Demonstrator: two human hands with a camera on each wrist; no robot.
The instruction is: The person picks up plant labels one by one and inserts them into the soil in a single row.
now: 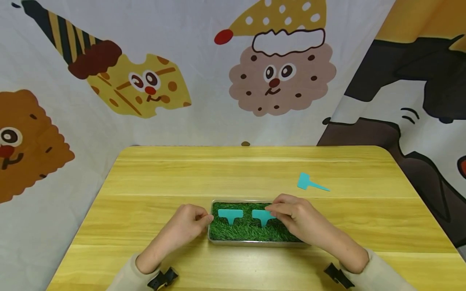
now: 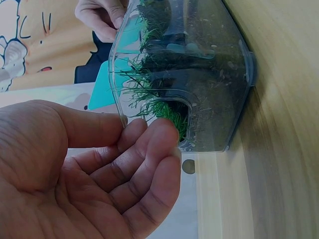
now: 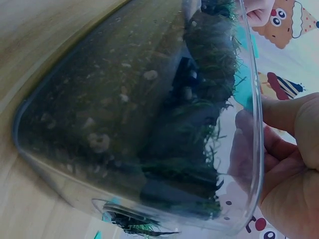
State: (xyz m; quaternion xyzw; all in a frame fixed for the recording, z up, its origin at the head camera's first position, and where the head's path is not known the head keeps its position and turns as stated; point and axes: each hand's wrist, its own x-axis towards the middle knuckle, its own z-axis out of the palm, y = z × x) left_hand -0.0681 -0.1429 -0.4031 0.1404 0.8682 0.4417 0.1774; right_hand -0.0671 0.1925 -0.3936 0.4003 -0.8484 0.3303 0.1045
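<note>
A clear plastic box (image 1: 251, 243) with artificial green grass (image 1: 238, 233) on top sits on the table. Two turquoise T-shaped plant labels stand upright in the grass: a left label (image 1: 230, 213) and a right label (image 1: 259, 214). My right hand (image 1: 300, 218) pinches the right label's upper right corner between thumb and fingers. At the box's left end, my left hand (image 1: 187, 220) pinches the rim between thumb and index finger, the other fingers loosely curled in the left wrist view. The labels' lower tips are hidden in the grass.
A third turquoise label (image 1: 303, 181) lies flat on the wooden table (image 1: 164, 173), behind the box to the right. Beyond the table's far edge hangs a cloth (image 1: 204, 129) printed with cartoon food. The box's end has an opening (image 2: 182, 117) with grass showing in it.
</note>
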